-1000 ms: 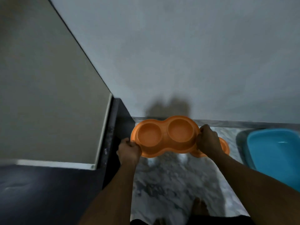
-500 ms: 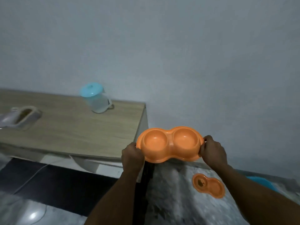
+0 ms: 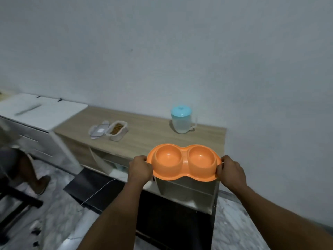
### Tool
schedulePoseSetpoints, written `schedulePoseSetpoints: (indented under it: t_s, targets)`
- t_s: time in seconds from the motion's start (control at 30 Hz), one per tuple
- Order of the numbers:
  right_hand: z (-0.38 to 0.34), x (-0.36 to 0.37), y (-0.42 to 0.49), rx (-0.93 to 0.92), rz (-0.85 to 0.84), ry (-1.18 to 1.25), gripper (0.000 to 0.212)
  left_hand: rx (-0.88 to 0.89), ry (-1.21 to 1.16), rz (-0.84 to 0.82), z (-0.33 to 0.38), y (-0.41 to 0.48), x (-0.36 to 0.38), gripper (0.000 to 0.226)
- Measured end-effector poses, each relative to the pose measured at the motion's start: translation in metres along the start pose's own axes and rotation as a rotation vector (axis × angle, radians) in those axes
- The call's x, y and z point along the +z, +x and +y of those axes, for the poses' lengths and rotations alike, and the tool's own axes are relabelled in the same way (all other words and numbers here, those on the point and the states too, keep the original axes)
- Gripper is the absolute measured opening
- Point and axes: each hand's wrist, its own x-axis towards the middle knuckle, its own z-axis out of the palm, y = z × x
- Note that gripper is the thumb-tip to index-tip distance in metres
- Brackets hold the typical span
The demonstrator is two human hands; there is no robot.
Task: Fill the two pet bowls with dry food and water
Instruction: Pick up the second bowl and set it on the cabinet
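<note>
I hold an orange double pet bowl (image 3: 183,160) level in the air above the near right end of a wooden cabinet top (image 3: 147,134). My left hand (image 3: 139,168) grips its left rim and my right hand (image 3: 230,171) grips its right rim. Both cups look empty. On the cabinet stand a clear pitcher with a light blue lid (image 3: 182,120) at the back right and an open white container of brown dry food (image 3: 117,129) at the left, its lid (image 3: 99,130) lying beside it.
A white chest with a flat lid (image 3: 41,110) adjoins the cabinet on the left. Another person's leg and shoe (image 3: 36,175) are at the far left on the marble floor. A black mat (image 3: 100,188) and a thin cable lie below the cabinet.
I lifted the orange bowl from floor level and turned left towards the cabinet. The second orange bowl and the blue tub on the floor have left the view.
</note>
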Motion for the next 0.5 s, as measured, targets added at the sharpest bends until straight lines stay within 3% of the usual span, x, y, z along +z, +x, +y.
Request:
schedulePoseSetpoints:
  t_s: [0.5]
  targets:
    - [-0.144,0.138,0.113,0.084,-0.063,0.004,0.012,-0.012,0.046,-0.096,-0.081,0.221,-0.038,0.040]
